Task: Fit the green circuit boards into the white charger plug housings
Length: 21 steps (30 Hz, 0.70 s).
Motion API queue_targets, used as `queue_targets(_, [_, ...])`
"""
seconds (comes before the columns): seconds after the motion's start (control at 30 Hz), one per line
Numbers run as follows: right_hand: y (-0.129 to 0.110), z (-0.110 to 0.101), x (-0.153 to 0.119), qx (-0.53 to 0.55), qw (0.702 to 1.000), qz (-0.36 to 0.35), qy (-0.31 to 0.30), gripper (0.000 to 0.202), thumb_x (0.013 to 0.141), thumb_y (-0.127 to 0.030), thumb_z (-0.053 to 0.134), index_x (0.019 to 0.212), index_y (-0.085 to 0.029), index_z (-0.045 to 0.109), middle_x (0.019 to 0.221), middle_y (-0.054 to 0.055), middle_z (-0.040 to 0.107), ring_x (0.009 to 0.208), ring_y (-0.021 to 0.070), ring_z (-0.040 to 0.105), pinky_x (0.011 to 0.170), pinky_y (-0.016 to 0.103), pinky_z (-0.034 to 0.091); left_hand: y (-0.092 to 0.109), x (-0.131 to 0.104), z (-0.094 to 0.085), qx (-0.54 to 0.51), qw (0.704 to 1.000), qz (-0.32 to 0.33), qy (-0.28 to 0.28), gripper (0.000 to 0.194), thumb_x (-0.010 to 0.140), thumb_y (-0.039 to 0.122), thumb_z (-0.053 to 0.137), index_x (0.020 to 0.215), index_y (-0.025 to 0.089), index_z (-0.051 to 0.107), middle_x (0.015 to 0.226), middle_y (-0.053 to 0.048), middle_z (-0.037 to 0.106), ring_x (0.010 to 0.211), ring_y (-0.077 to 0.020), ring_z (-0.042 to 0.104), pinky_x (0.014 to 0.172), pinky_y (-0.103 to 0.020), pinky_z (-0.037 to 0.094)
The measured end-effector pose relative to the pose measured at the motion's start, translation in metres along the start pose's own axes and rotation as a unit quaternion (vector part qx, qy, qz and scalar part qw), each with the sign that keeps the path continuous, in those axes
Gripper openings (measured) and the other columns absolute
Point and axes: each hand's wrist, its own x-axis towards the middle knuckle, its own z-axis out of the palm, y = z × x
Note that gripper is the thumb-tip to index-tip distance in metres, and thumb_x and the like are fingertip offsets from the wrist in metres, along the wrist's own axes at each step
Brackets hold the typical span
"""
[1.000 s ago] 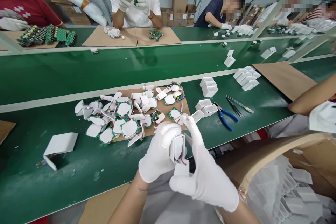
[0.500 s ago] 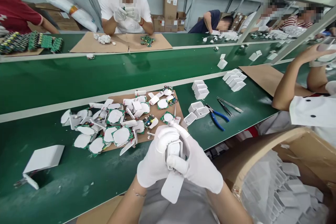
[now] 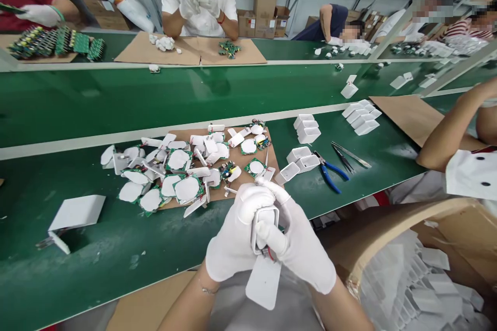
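Note:
In white gloves, both my hands are closed round a small white plastic housing [image 3: 254,240] in front of my body, its open end facing me. My left hand [image 3: 232,240] wraps the housing's left side. From the right, my right hand [image 3: 306,245] grips it, with the thumb pressed into the opening. A flat white end plate [image 3: 264,282] hangs below, joined by thin red and dark wires. What lies deep inside the housing is hidden by the thumb. Beyond my hands, green circuit boards with white pads [image 3: 188,189] lie heaped on a cardboard sheet [image 3: 229,192].
Empty white housings [image 3: 308,132] stand right of the heap, near blue-handled pliers [image 3: 331,176] and tweezers [image 3: 351,155]. A white housing [image 3: 77,212] with its plate hanging off lies left. At lower right, a carton [image 3: 357,248] holds more housings. Co-workers sit opposite and at right.
My view has shifted, so the bench appears further right. The end plate hangs a little lower, and red wire now shows above it. At far left a co-worker's gloved hand has come into view.

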Motion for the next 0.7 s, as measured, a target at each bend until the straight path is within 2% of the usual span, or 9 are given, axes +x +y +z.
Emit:
queue_targets(0.13, [0.003,-0.006,0.002,0.028,0.999,0.009,-0.033,0.061,0.089,-0.041,0.059,0.144,-0.021,0.042,0.141,0.008,0.055,0.128,0.0274,0.053,0.111,0.039,0.041,-0.003,-0.009,0.002,-0.021,0.998,-0.061,-0.01,0.045,0.076,0.019,0.063,0.117,0.022,0.046,0.106,-0.008,0.054,0.097,-0.0232,0.056,0.086,-0.043,0.053])
queue_targets(0.2, [0.001,-0.007,0.003,0.029,0.999,0.016,-0.042,0.06,0.09,-0.04,0.057,0.144,-0.02,0.041,0.137,0.008,0.057,0.127,0.0268,0.054,0.111,0.04,0.041,-0.004,-0.011,0.001,-0.015,0.998,-0.058,-0.01,0.045,0.076,0.02,0.063,0.117,0.022,0.046,0.106,-0.008,0.054,0.097,-0.0232,0.055,0.087,-0.043,0.052])
queue_targets(0.33, [-0.001,-0.001,0.005,-0.036,0.998,0.04,-0.027,0.065,0.084,-0.028,0.066,0.144,-0.022,0.04,0.13,0.007,0.062,0.126,0.0266,0.055,0.106,0.038,0.046,-0.002,-0.009,-0.004,-0.002,0.998,-0.055,-0.019,0.041,0.08,0.031,0.063,0.117,0.023,0.047,0.104,-0.008,0.055,0.093,-0.0235,0.056,0.081,-0.042,0.053])
queue_targets(0.4, [0.001,0.0,0.004,-0.028,0.999,0.032,-0.025,0.065,0.084,-0.028,0.066,0.143,-0.022,0.04,0.125,0.007,0.065,0.126,0.0273,0.055,0.103,0.037,0.048,0.001,-0.006,-0.006,0.007,0.998,-0.051,-0.023,0.04,0.081,0.032,0.064,0.116,0.024,0.046,0.099,-0.007,0.055,0.09,-0.0238,0.057,0.079,-0.042,0.053])
queue_targets(0.47, [0.002,-0.002,0.002,-0.015,0.999,0.026,-0.033,0.066,0.083,-0.032,0.068,0.143,-0.022,0.041,0.13,0.007,0.062,0.132,0.0278,0.05,0.106,0.038,0.046,0.005,-0.003,-0.008,0.01,0.999,-0.042,-0.03,0.038,0.081,0.033,0.064,0.113,0.024,0.047,0.095,-0.006,0.054,0.087,-0.0233,0.057,0.079,-0.042,0.054])
queue_targets(0.57, [0.001,-0.004,0.001,-0.043,0.996,0.031,-0.067,0.082,0.078,-0.031,0.074,0.149,-0.026,0.032,0.146,0.005,0.049,0.139,0.0278,0.042,0.112,0.04,0.039,0.006,-0.001,-0.01,0.016,0.998,-0.039,-0.037,0.036,0.08,0.034,0.065,0.11,0.023,0.048,0.095,-0.006,0.053,0.087,-0.0225,0.057,0.08,-0.042,0.054])
queue_targets(0.63, [0.0,-0.004,0.002,-0.071,0.994,0.033,-0.079,0.093,0.076,-0.027,0.076,0.152,-0.027,0.024,0.149,0.006,0.046,0.137,0.028,0.044,0.112,0.042,0.04,0.004,-0.003,-0.011,0.015,0.998,-0.042,-0.036,0.037,0.079,0.036,0.066,0.109,0.023,0.049,0.096,-0.006,0.054,0.088,-0.0231,0.057,0.082,-0.043,0.054])
queue_targets(0.7, [-0.001,-0.003,0.002,-0.079,0.994,0.026,-0.073,0.092,0.075,-0.026,0.075,0.152,-0.025,0.024,0.149,0.009,0.046,0.135,0.0291,0.046,0.111,0.043,0.041,0.001,-0.007,-0.011,-0.004,0.998,-0.053,-0.037,0.04,0.078,0.039,0.068,0.11,0.024,0.049,0.098,-0.006,0.054,0.091,-0.0243,0.057,0.084,-0.045,0.054])
